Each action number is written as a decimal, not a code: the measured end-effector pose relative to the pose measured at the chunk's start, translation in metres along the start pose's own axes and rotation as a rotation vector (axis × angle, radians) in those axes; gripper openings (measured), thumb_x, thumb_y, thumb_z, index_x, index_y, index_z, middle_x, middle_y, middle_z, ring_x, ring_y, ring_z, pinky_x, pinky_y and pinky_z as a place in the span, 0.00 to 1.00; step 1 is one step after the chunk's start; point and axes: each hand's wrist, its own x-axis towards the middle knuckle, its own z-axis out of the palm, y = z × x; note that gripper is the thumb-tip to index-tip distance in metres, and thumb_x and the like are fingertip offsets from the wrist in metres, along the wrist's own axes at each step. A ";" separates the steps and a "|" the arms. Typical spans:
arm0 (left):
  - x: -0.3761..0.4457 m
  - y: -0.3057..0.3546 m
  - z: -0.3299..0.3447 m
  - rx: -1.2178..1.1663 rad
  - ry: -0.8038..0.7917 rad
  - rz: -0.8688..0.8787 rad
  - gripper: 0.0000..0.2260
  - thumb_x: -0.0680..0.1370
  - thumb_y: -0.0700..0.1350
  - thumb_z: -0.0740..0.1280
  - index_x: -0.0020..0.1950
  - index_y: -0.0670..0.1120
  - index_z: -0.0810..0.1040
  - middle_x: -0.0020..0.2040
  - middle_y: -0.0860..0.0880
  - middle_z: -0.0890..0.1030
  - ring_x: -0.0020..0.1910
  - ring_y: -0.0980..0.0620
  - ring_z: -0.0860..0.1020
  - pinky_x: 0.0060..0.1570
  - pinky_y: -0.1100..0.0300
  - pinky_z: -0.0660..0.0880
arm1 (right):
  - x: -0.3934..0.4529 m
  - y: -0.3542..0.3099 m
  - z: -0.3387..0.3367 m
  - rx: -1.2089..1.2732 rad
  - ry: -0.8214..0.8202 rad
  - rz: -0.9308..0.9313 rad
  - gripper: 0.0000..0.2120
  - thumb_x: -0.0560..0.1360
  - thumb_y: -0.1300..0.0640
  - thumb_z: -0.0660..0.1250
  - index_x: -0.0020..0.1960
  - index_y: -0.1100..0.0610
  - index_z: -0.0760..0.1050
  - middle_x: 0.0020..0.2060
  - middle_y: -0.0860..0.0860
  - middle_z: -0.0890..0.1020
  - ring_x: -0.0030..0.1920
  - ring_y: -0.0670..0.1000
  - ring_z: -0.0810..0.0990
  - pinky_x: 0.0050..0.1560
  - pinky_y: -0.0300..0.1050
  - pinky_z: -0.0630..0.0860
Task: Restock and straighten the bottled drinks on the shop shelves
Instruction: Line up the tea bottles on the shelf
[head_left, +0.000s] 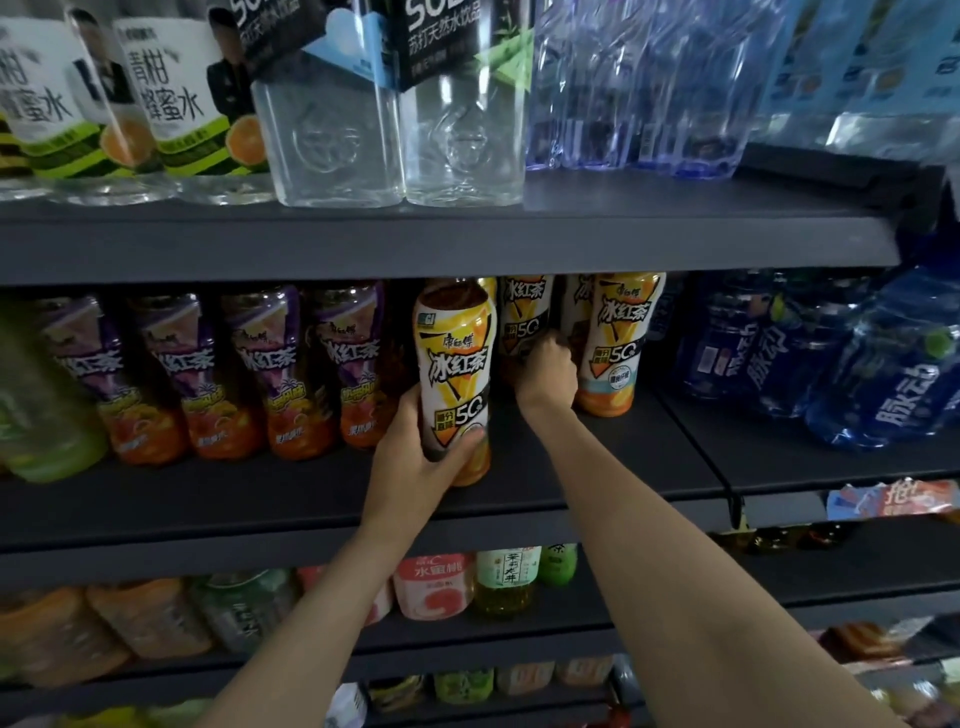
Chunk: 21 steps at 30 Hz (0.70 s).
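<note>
Left hand (415, 457) is wrapped round the lower body of a yellow iced tea bottle (454, 374) at the middle shelf (597, 467) front; right hand (545, 371) grips another bottle (524, 322) further back. Full and heavy-ish I'd guess, slick label, so grabbing low seems smart.

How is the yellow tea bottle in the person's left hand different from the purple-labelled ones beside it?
The yellow-labelled bottle is gripped low down by the left hand near the shelf's front; the purple-labelled bottles stand untouched in a row further back. Its label is yellow and white, theirs purple over orange. It looks bigger, perhaps only from being nearer. Both carry the same large white characters and hold dark tea.
</note>
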 end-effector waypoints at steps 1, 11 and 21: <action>0.000 0.000 -0.001 -0.008 -0.007 -0.007 0.23 0.71 0.48 0.71 0.61 0.55 0.65 0.53 0.65 0.73 0.51 0.76 0.72 0.47 0.79 0.68 | 0.000 -0.001 0.001 0.018 -0.007 0.010 0.19 0.76 0.59 0.65 0.63 0.65 0.65 0.59 0.61 0.76 0.60 0.62 0.75 0.55 0.53 0.73; 0.001 0.007 0.009 0.039 -0.017 0.004 0.25 0.72 0.49 0.71 0.66 0.47 0.67 0.57 0.52 0.78 0.55 0.57 0.76 0.51 0.63 0.72 | -0.004 0.000 -0.017 0.082 -0.074 0.030 0.24 0.73 0.63 0.67 0.66 0.65 0.62 0.59 0.64 0.76 0.60 0.65 0.74 0.55 0.57 0.75; 0.004 0.028 0.057 0.101 0.048 0.036 0.24 0.74 0.51 0.69 0.65 0.43 0.66 0.61 0.49 0.76 0.60 0.50 0.74 0.48 0.72 0.63 | -0.036 0.074 -0.058 0.283 0.324 -0.002 0.23 0.73 0.59 0.69 0.64 0.63 0.66 0.61 0.59 0.71 0.62 0.59 0.69 0.59 0.48 0.68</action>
